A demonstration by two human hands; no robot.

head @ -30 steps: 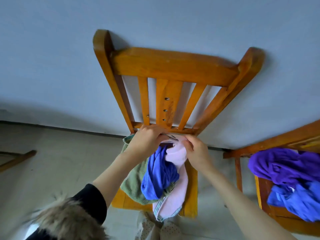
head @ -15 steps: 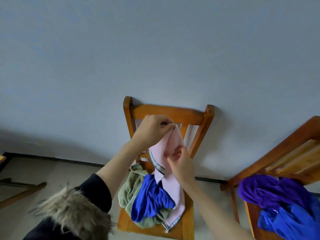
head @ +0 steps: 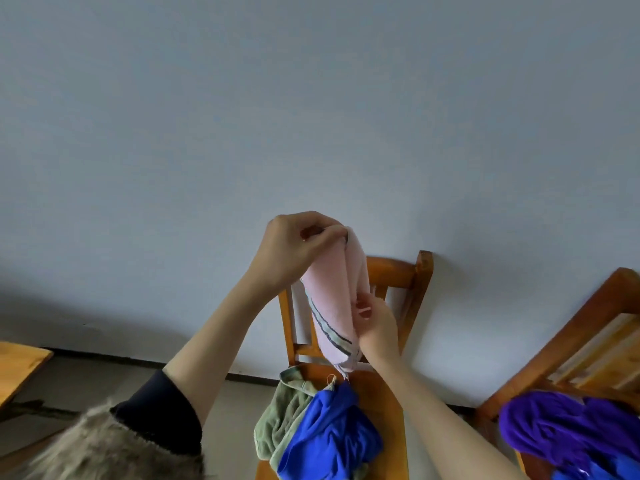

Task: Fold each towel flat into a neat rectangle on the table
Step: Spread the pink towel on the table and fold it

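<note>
chair (head: 391, 268): carries the unfolded pile, blue towel (head: 332, 434) on green towel (head: 287, 410) | pink towel (head: 337, 299): hangs above chair seat, likely lifted clear to find corners | left hand (head: 294, 247): grip pinched on top edge | right hand (head: 375, 323): grip pinched mid-side | writing: none readable

A plain domestic room: two wooden chairs (head: 391, 393) stand against a bare pale-blue wall (head: 311, 98) on a grey floor (head: 86, 382), loose towels (head: 325, 431) heaped on their seats, a wooden table (head: 17, 358) edge at left.
</note>
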